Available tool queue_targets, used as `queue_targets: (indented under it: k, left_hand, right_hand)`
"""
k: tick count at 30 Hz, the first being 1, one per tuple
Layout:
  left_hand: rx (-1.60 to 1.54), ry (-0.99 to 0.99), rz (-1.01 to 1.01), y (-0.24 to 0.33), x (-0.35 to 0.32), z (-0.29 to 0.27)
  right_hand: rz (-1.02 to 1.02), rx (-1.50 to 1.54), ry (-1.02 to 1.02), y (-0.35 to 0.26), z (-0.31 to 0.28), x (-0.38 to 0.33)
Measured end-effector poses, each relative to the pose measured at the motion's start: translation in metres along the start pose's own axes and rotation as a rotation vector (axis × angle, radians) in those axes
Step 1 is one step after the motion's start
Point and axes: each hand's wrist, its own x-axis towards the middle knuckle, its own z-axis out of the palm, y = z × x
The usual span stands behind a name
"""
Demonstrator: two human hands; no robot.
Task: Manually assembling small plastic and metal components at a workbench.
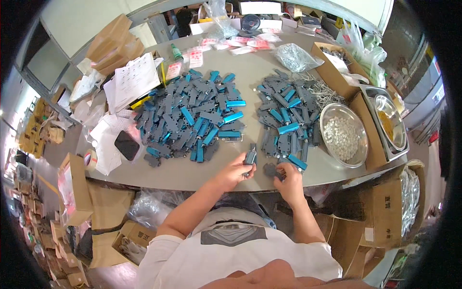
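My left hand [236, 172] is closed around a small dark grey and blue part [250, 156], held upright at the table's near edge. Close by on the right, my right hand [290, 184] has its fingers curled, thumb and forefinger pinching a flat dark grey plastic piece [271, 170]. A blue-sided part [297, 162] lies against the back of its fingers. Beyond it spreads a pile of dark grey and blue parts [284, 108]. A larger pile of similar parts [187, 115] covers the table left of centre.
On the right stand a metal bowl of small white pieces [344, 132], loose metal pins [320, 91] and a steel tray [402, 144]. A phone [127, 145] and papers [137, 82] lie at left. Cardboard boxes [385, 212] stand below the table edge.
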Motion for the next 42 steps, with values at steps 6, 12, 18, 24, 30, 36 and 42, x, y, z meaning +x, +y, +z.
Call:
queue_targets:
  k: [6,12,18,24,30,36,42]
  left_hand:
    - [0.088,0.107,0.148,-0.007,-0.016,0.042]
    - [0.143,0.117,0.229,-0.019,-0.02,0.043]
    - [0.027,0.181,0.193,-0.018,-0.022,0.051]
    - [-0.061,0.132,0.255,-0.025,-0.021,0.048]
    - [0.253,0.227,0.377,-0.028,-0.021,0.051]
    - [0.092,0.208,0.463,-0.016,-0.027,0.059]
    - [-0.039,0.237,0.36,-0.016,-0.029,0.061]
  right_hand:
    - [0.376,1.042,-0.002,-0.013,0.023,-0.003]
    - [0.411,1.146,-0.041,-0.014,0.039,-0.005]
    - [0.381,1.222,-0.003,-0.022,0.048,-0.012]
    - [0.391,1.207,0.014,-0.022,0.055,-0.017]
    - [0.418,1.046,-0.004,-0.032,0.055,-0.016]
    - [0.081,0.275,-0.107,-0.04,0.041,-0.016]
    - [-0.063,0.202,-0.146,-0.037,0.049,-0.02]
